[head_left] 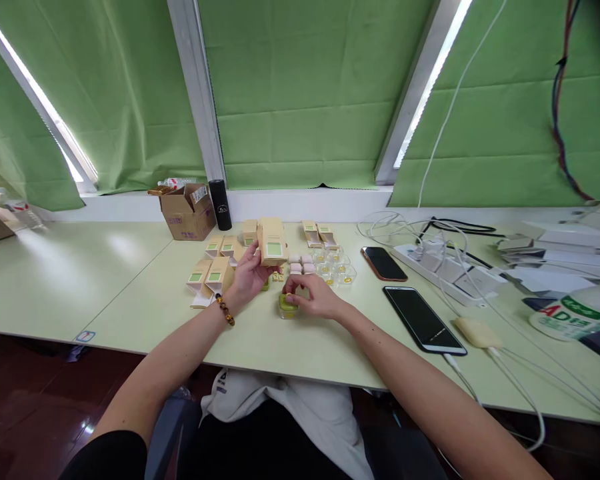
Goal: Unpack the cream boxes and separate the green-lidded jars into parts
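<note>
1. The left hand [250, 273] grips a beige box [271, 233] above the bench [250, 347]; standing boxes [221, 272] crowd just left, so a leftward swing could topple them.
2. The right hand [310, 295] pinches a green jar [289, 308] between thumb and fingers, nearer than the box; a loose pinch could tip it.
3. Clear jars [347, 278] sit just beyond the right hand; a far sweep could scatter them.
4. Open room lies wide at left and along the near edge; phones [423, 320] and a power strip [445, 285] hem in the right.

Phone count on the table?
2: the smaller phone left of the power strip, the larger phone nearer the person. Hidden ones can't be ruled out.
</note>
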A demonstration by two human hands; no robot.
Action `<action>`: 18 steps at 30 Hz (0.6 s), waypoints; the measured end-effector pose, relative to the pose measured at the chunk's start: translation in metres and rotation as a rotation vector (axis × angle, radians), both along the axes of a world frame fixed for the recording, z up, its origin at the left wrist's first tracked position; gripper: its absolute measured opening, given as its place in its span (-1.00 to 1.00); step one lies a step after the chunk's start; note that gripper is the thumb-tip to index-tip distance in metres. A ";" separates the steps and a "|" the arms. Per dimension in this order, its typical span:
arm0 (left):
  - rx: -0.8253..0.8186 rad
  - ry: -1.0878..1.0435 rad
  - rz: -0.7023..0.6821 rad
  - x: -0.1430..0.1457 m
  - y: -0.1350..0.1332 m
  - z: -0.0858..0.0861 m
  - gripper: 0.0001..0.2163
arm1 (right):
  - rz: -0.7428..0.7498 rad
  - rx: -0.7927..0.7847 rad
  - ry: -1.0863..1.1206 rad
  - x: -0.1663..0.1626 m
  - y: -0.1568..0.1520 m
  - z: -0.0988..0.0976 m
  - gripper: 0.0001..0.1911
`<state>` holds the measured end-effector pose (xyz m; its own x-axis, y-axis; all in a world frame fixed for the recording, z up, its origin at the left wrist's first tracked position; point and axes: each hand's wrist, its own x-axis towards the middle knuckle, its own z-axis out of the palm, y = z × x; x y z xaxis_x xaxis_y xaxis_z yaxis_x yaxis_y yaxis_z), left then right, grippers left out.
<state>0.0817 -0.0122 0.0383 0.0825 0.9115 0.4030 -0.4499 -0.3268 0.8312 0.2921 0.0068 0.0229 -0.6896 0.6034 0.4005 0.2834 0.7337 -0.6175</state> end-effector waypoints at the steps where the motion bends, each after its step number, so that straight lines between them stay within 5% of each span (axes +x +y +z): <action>1: -0.039 -0.066 -0.045 0.002 -0.003 0.004 -0.57 | 0.005 -0.006 0.035 0.000 0.000 0.001 -0.90; 6: -0.150 -0.181 -0.128 0.007 -0.011 0.013 -0.56 | -0.106 -0.025 0.303 -0.003 -0.001 0.003 -0.71; 11: -0.128 -0.131 -0.117 0.006 -0.005 0.000 -0.58 | -0.192 -0.096 0.446 -0.007 0.003 0.004 -0.54; 18: -0.096 0.082 -0.056 0.009 -0.001 -0.016 -0.41 | -0.044 -0.425 0.585 -0.012 0.003 0.003 -0.43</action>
